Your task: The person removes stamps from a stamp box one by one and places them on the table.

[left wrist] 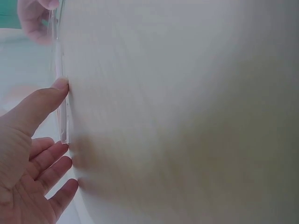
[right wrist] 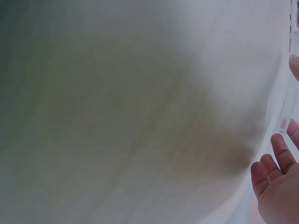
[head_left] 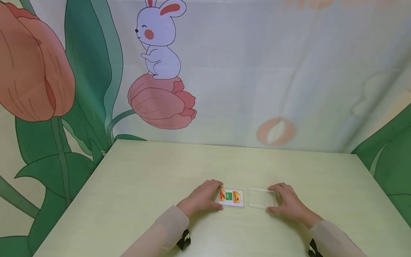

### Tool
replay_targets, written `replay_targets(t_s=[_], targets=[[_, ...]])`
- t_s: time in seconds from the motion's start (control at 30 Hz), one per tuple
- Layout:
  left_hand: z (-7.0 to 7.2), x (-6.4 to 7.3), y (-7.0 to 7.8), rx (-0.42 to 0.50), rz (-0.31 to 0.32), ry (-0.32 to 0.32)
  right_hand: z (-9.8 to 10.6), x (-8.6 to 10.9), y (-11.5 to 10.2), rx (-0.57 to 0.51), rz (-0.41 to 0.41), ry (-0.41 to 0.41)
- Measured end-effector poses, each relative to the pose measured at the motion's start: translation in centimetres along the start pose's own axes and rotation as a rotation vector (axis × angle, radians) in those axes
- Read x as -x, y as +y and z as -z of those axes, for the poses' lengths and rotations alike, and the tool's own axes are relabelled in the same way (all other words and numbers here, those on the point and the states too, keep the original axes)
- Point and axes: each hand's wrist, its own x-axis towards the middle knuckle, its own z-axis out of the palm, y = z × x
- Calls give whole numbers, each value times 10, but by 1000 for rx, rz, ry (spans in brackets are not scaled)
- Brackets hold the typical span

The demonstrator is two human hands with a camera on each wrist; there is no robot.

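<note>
A small flat white case (head_left: pixel 231 198) with colourful pictures on its face and a green square in the middle lies on the table. My left hand (head_left: pixel 203 198) holds it by its left end, thumb at the near edge and fingers at the far edge. In the left wrist view the thumb of that hand (left wrist: pixel 23 135) presses the side of the case (left wrist: pixel 64 121). Just right of the case is a clear plastic cover (head_left: pixel 260 198), a narrow gap between them. My right hand (head_left: pixel 289 204) grips the cover's right end between thumb and fingers.
The pale wooden table (head_left: pixel 144 178) reaches back to a hanging cloth (head_left: pixel 231 71) printed with a rabbit and tulips. A black and yellow band (head_left: pixel 184 240) hangs at the left sleeve, and a similar one (head_left: pixel 314 248) at the right sleeve.
</note>
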Motion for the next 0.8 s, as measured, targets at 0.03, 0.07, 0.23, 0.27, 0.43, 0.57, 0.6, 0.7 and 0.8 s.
replay_targets(t_s=[0.03,0.07,0.23,0.27,0.43,0.57,0.6,0.7,0.8], targets=[[1,0,0,0,1,0,1,0,-1,-1,-4,-5],[1,0,0,-1,3,-1,2,0,-1,-4,-7,-11],[2,0,0,-1,-3,-1,6,-1,-4,0,-15,-38],[2,0,-1,-1,-8,1,6,-1,-4,4,-15,-43],[2,-2,-1,7,-12,0,5,0,-1,18,-22,-63],[-2,-2,1,20,5,-17,5,6,0,-5,-20,-79],[-4,-2,1,24,5,-21,6,8,1,-8,-20,-78],[-5,-2,2,26,11,-25,5,10,1,-23,-16,-72],[-3,0,2,20,41,-17,4,5,0,-31,-1,-69]])
